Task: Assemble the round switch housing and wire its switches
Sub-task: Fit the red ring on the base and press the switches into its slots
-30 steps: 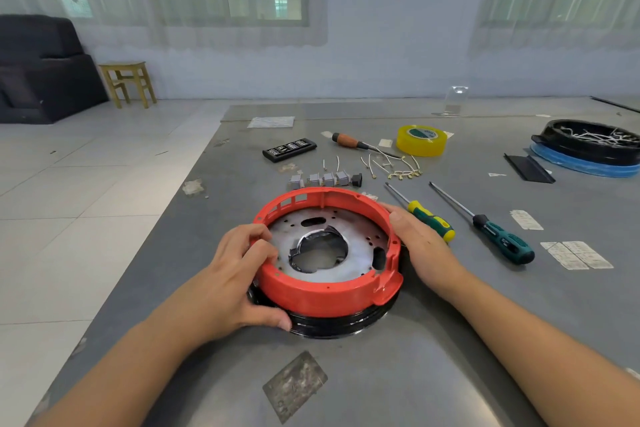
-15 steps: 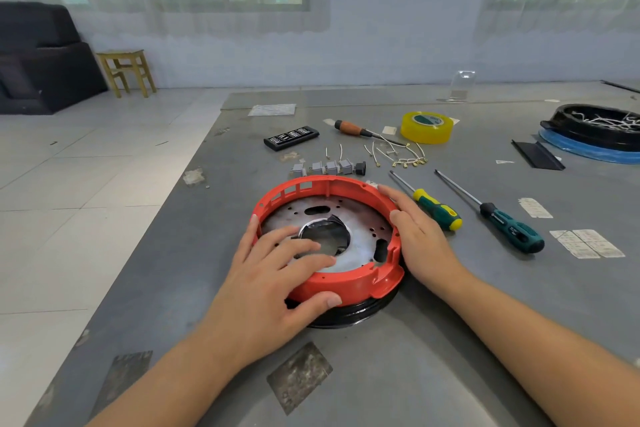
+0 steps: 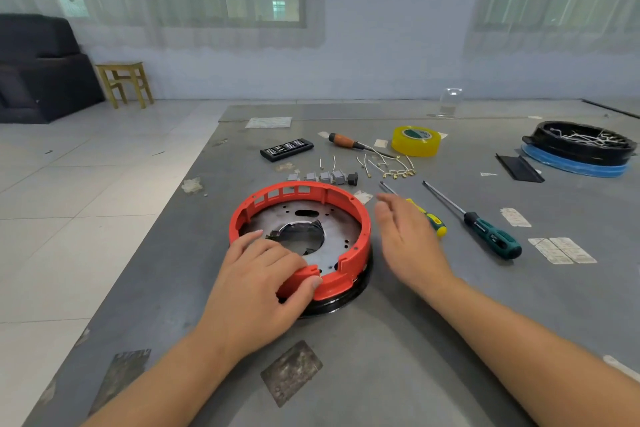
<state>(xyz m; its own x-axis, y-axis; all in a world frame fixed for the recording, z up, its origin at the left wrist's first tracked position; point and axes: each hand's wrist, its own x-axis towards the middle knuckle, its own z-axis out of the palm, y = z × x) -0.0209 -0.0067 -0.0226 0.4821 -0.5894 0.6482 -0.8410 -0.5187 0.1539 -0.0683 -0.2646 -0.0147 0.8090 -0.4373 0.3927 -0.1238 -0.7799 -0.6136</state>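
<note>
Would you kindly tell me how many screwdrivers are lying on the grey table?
3: the orange-handled screwdriver beside the yellow tape roll, the yellow-and-green-handled screwdriver partly behind the right hand, and the teal-handled screwdriver further right.

The left hand (image 3: 258, 282) covered the near-left rim of the red ring (image 3: 349, 204). The right hand (image 3: 408, 239) was motion-blurred and hid part of the yellow screwdriver (image 3: 437, 222). Both forearms ran off the bottom edge. The switches (image 3: 325, 177) were too small to make out.
</note>
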